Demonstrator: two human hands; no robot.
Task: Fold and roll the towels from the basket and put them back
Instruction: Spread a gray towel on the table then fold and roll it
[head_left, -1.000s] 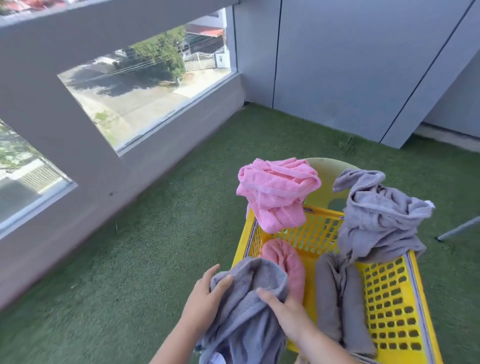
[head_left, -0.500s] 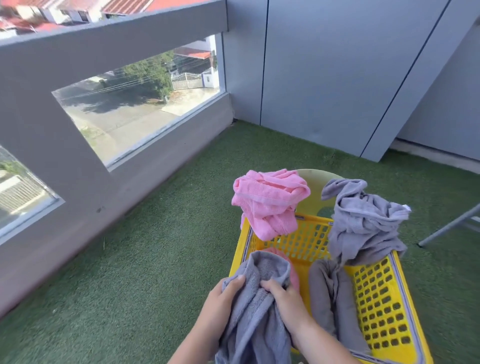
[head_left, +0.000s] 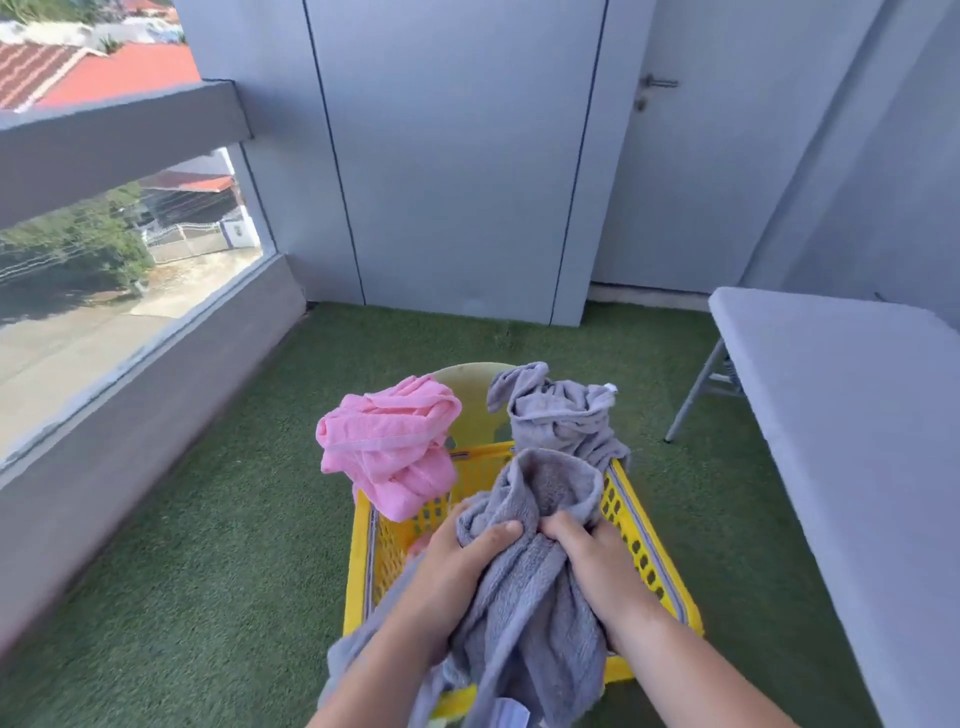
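Lifted now, the grey towel (head_left: 524, 561) has come up out of the basket (head_left: 644, 540), bunched between both fists. Left hand (head_left: 457, 566) and right hand (head_left: 592, 566) clamp it tight near the top, so I can carry it clear for folding on the table (head_left: 852, 405).

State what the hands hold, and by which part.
Both the left hand and right hand grip one crumpled grey towel around its bunched upper part, above the yellow basket.

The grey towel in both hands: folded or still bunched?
Bunched: the grey towel hangs crumpled between left hand and right hand, no flat fold.
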